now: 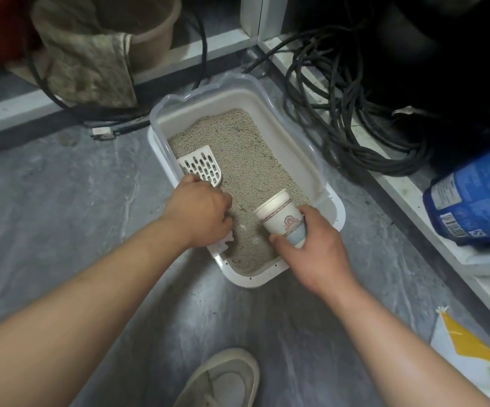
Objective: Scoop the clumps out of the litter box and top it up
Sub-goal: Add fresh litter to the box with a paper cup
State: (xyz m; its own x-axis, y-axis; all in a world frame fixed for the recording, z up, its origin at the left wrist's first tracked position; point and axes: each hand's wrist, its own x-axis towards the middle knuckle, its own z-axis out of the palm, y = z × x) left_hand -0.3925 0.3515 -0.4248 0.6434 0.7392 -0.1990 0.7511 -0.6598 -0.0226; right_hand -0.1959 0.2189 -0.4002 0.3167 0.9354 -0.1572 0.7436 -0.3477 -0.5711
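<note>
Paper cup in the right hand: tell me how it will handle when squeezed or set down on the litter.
The paper cup looks thin-walled, so it would probably dent under a hard squeeze from the right hand. It is likely light, so easy to tilt. Its base is narrower than its mouth, and the litter is loose grain, so it may tip if stood there.

A tangle of black cables (pixel 355 118) lay on the grey floor (pixel 61 215) beside a white ledge (pixel 408 195). A brown bucket (pixel 149 30) draped with a dirty cloth (pixel 91 63) stood behind. A beige shoe (pixel 223 380) showed below.
</note>
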